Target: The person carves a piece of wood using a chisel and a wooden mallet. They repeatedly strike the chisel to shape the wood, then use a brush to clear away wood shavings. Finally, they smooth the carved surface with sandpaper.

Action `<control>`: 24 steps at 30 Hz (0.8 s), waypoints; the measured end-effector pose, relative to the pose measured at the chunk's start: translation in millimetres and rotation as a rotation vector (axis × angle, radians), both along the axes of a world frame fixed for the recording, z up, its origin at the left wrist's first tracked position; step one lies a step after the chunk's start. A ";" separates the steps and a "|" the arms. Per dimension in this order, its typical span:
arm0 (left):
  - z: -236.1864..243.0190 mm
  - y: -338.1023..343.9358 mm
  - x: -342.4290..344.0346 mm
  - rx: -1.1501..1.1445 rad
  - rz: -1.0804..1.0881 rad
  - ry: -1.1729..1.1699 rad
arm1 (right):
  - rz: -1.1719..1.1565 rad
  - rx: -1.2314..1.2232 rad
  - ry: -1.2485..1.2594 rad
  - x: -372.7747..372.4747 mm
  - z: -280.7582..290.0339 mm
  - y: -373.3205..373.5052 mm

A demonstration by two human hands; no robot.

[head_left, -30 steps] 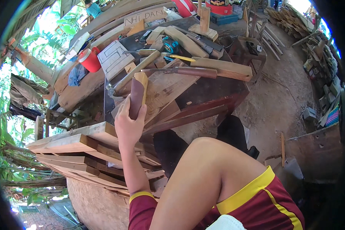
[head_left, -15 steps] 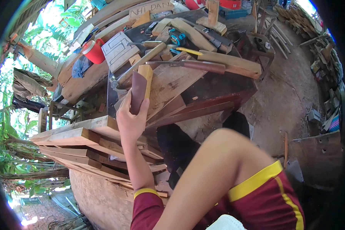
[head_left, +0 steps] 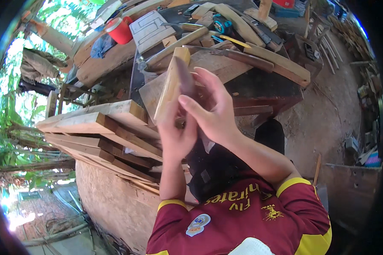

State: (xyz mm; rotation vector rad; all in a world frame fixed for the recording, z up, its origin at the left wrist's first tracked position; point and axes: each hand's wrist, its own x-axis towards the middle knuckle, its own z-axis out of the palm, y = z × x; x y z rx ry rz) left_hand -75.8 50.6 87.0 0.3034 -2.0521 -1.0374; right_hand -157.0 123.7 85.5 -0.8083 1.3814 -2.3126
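Observation:
A pale wooden block (head_left: 169,87) is held upright in front of me, above the workbench. Against its right side lies a brown sheet that looks like sandpaper (head_left: 184,77), blurred by motion. My left hand (head_left: 178,134) is closed round the block's lower end. From the right, my right hand (head_left: 215,108) curls round the sandpaper, its thumb towards me and its fingers on the far side. Where the two hands meet, the lower part of block and sheet is hidden. Beyond the block, a hammer (head_left: 174,47) and a brown-handled chisel (head_left: 249,59) lie on the bench.
The dark workbench (head_left: 259,93) also bears a flat board (head_left: 219,66), a carved panel (head_left: 151,29), a blue tape measure (head_left: 222,23) and a yellow pencil (head_left: 235,41). Stacked planks (head_left: 127,112) jut in at left. A red jug (head_left: 120,30) stands behind.
My right hand has come up from the lower right and taken hold of the sandpaper. The block has turned and moved right in my left hand, and the view has shifted.

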 end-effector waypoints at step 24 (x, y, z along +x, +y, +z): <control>-88.4 -38.3 -10.4 -0.100 0.536 0.337 | -0.210 0.570 1.420 -112.6 -3.4 -65.9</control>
